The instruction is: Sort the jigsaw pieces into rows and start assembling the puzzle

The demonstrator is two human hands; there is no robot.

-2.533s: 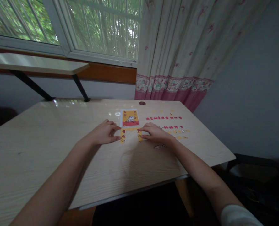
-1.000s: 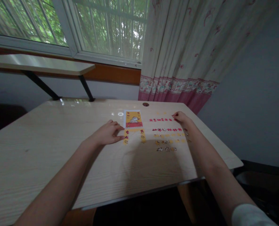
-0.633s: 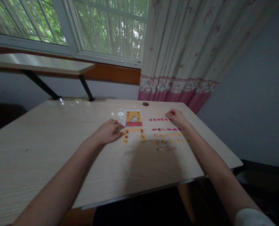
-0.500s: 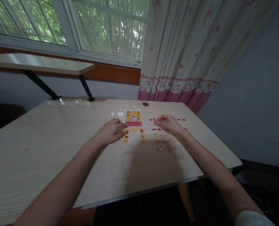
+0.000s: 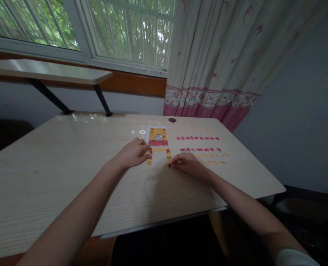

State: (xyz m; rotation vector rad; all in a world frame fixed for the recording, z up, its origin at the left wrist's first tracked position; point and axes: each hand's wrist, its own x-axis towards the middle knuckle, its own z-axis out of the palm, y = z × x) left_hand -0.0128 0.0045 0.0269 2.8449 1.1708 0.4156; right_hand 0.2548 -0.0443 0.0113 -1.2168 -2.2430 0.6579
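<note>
A partly joined yellow jigsaw puzzle [image 5: 160,149] lies on the table as a top strip with two side columns. Along its left column rests my left hand [image 5: 135,152], open, its index finger and thumb apart and touching the pieces' edge. At the lower end of the right column, my right hand [image 5: 187,162] pinches a small dark red puzzle piece [image 5: 169,166] between thumb and fingertips. Directly above the puzzle lies a picture card [image 5: 158,136] showing a white cartoon animal on yellow and red. My right hand and forearm hide some of the loose pieces.
Loose red pieces [image 5: 198,138] lie in rows to the right, with yellow pieces [image 5: 215,155] nearer me. The wooden table [image 5: 69,162] has a raised shelf [image 5: 55,74] at the back left. A curtain [image 5: 208,74] hangs behind.
My right hand has moved left and toward me, from the rows of red pieces to the puzzle's right column, with a red piece in its fingers. My left hand has stayed about where it was.
</note>
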